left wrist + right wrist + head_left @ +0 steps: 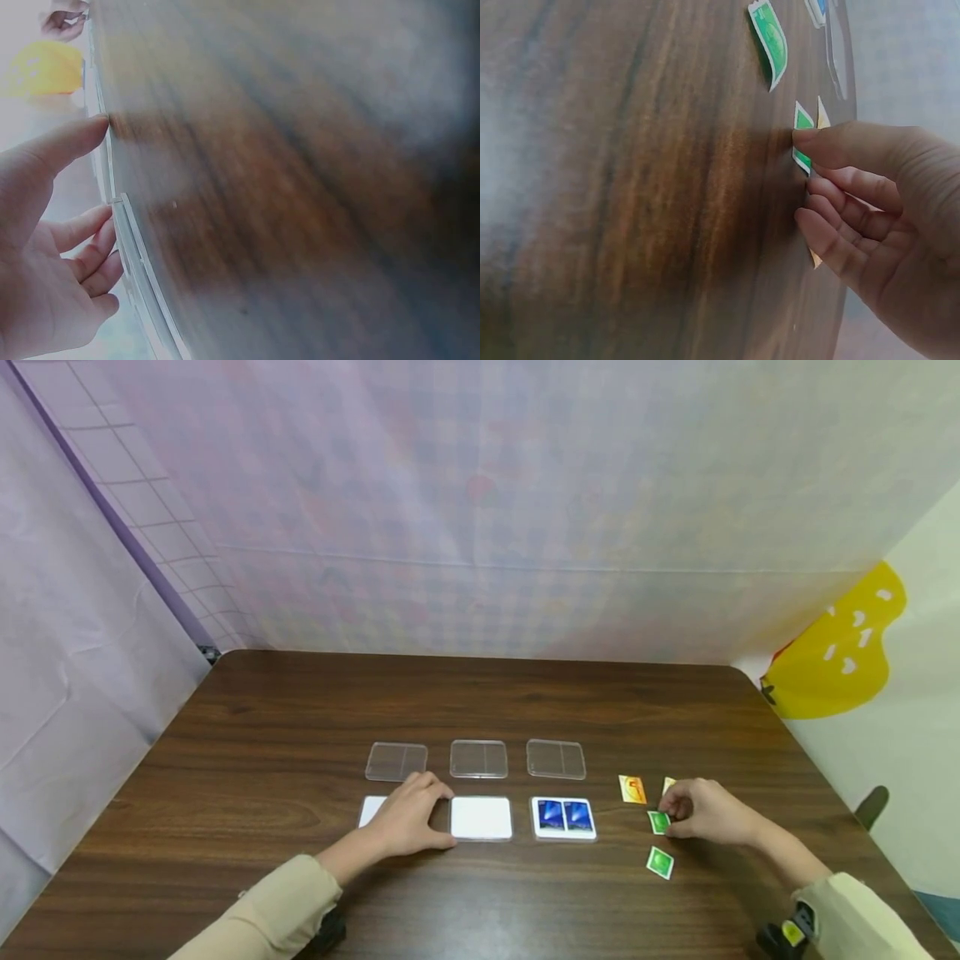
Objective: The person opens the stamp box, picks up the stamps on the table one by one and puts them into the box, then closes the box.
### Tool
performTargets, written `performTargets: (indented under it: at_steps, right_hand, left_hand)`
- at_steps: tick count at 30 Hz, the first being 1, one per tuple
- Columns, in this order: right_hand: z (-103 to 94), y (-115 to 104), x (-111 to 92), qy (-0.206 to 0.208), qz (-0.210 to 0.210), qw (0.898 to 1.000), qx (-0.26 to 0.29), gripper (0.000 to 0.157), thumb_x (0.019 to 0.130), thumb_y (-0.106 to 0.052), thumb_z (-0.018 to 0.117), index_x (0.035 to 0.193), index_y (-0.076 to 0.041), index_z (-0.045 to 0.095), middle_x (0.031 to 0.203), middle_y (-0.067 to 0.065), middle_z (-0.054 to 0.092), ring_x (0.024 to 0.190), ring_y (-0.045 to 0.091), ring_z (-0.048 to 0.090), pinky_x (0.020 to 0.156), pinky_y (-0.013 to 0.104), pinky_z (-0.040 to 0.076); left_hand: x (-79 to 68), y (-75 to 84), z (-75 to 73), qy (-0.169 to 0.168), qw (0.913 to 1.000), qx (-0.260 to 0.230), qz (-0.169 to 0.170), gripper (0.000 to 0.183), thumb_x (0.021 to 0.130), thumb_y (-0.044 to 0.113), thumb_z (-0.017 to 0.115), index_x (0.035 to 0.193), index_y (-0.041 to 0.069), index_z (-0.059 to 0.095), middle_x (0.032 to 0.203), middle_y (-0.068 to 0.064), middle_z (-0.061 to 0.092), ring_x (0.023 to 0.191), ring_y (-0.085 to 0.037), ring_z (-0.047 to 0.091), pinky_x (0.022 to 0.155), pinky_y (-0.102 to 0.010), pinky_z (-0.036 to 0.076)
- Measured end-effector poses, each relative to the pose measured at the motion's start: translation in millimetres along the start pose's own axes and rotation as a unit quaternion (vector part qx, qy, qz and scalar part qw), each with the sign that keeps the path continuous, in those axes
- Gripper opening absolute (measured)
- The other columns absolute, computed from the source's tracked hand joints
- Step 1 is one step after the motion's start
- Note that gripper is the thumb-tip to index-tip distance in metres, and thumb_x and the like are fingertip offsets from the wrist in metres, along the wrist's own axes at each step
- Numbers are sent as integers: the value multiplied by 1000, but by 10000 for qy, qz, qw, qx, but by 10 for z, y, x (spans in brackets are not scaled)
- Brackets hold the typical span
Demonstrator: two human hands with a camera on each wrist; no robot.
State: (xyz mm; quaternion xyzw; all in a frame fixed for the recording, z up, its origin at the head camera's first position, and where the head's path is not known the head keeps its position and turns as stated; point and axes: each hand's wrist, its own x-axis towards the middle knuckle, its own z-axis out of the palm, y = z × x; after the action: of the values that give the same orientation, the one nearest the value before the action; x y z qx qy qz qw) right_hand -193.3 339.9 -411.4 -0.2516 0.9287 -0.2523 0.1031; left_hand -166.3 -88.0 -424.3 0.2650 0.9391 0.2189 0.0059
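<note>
My right hand (708,812) pinches a small green square card (658,822) with a white border between thumb and fingers, low over the table. A second green card (660,862), slightly bent, lies nearer me. An orange card (632,789) lies beyond to the left, and another yellowish card (669,784) is partly hidden by the right hand. My left hand (411,814) rests with thumb and fingertips spread at the left edge of the middle flat white case (481,818). It partly covers a similar white case (371,808) on the left.
A third white case (564,834) carries two blue picture cards (564,815) side by side. Three clear lids (396,761), (478,759), (556,759) lie in a row behind the cases. A curtain (480,510) hangs behind the brown wooden table (480,693).
</note>
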Motion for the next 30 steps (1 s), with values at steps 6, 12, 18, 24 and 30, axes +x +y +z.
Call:
performTargets:
  at_steps: [6, 12, 18, 24, 30]
  right_hand:
    - [-29, -8, 37, -212, 61, 9997, 61, 21, 66, -13, 77, 79, -7, 62, 72, -4, 59, 65, 1, 51, 56, 22, 46]
    - [-37, -30, 57, -329, 91, 9994, 63, 19, 67, -11, 76, 77, -8, 61, 71, -4, 57, 64, 1, 50, 55, 21, 45]
    - [-18, -87, 32, -147, 106, 9998, -100, 19, 65, -11, 76, 74, -9, 59, 68, -6, 56, 61, 0, 48, 53, 21, 44]
    - [5, -164, 2, 41, 296, 9994, -173, 20, 63, -11, 76, 73, -8, 59, 66, -7, 56, 60, -1, 47, 52, 20, 42]
    - [37, -166, -16, 165, 671, 9976, -76, 22, 61, -8, 76, 74, -6, 59, 65, -5, 55, 57, 1, 46, 49, 20, 41]
  left_hand:
    - [1, -3, 4, 0, 10000, 15, 12, 56, 65, 37, 77, 107, 2, 61, 100, -6, 55, 96, -22, 48, 82, -38, 44]
    - [-2, -1, -1, 10, 10000, 2, 6, 56, 65, 37, 77, 107, 2, 61, 100, -6, 55, 96, -22, 48, 83, -38, 44]
    - [-3, -1, -2, 13, 10000, -3, 0, 56, 65, 37, 77, 107, 3, 61, 100, -6, 55, 96, -22, 48, 82, -38, 44]
    - [-2, -7, -1, 16, 10000, -4, -11, 57, 65, 37, 77, 107, 2, 61, 101, -6, 55, 96, -22, 48, 84, -38, 44]
    - [-3, -3, -2, 14, 10000, -19, 9, 56, 65, 36, 77, 107, 2, 61, 101, -7, 55, 96, -22, 48, 83, -38, 44]
